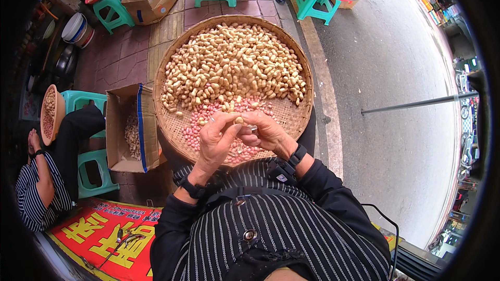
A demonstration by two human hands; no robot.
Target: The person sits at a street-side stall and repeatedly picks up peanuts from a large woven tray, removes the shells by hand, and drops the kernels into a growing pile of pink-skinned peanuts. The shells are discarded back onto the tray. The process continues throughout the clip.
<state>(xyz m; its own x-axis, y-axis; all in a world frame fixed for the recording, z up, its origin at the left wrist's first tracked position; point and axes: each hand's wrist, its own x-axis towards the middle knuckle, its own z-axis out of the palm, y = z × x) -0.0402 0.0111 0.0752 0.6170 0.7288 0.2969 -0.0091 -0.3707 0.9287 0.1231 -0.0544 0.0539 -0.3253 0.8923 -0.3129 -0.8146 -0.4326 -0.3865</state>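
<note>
A round woven bamboo tray [291, 115] rests across my lap. Unshelled peanuts [234, 60] fill its far part, and shelled pink peanut kernels [193, 128] lie in the near part, partly under my hands. Over the kernels, my left hand [218, 136] and my right hand [267, 130] meet at the fingertips. Between them is a single peanut in its shell [239, 120], pinched by the thumbs and fingers of both. A pale bit of shell shows by my right fingers; whether it is part of the same peanut I cannot tell.
Left of the tray stands a cardboard box [117, 125] with peanut shells [133, 136] inside. Beyond it, a person in stripes [43, 191] sits near an orange basin [58, 121] of peanuts. Green plastic stools [95, 173] stand around. A road [375, 66] runs along the right.
</note>
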